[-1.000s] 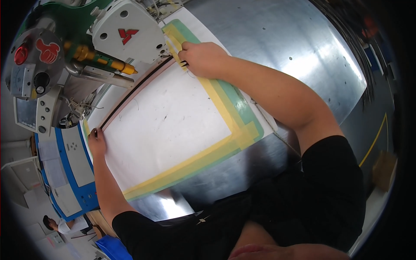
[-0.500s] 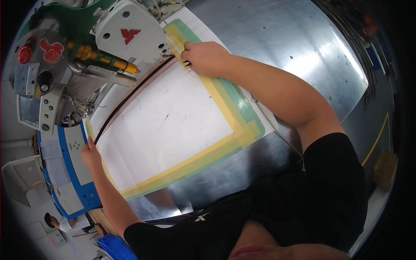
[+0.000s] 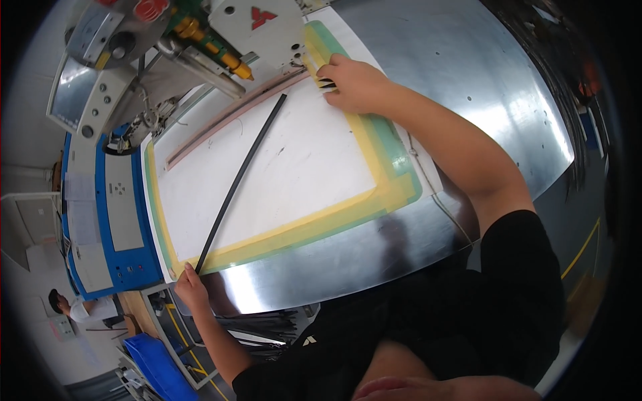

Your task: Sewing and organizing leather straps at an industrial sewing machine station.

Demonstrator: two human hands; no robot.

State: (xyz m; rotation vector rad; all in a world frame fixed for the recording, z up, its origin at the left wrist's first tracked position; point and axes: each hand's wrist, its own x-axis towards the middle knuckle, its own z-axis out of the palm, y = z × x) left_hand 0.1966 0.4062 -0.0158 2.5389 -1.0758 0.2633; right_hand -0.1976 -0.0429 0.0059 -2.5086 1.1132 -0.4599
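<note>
**Hand and Strip Position at the Machine Counter**

My left hand grips the lower end of a black strip between thumb and fingers, at the near left corner of the work area. The strip runs diagonally across a white sheet; its far end is free and points toward the machine.

My right hand is at the far right border of the sheet, fingers curled around a small dark pointed piece. I cannot tell its kind.

Yellow tape and green tape border the sheet. Beyond the strip, a long pinkish band crosses the sheet at a slant. All of this lies on a shiny metal counter.

A white machine head stands over the far edge, with a yellow pointed nozzle to its left. Farther left are a control box and a blue-and-white cabinet. A blue bin sits at lower left; beyond it is a person wearing a dark cap.
</note>
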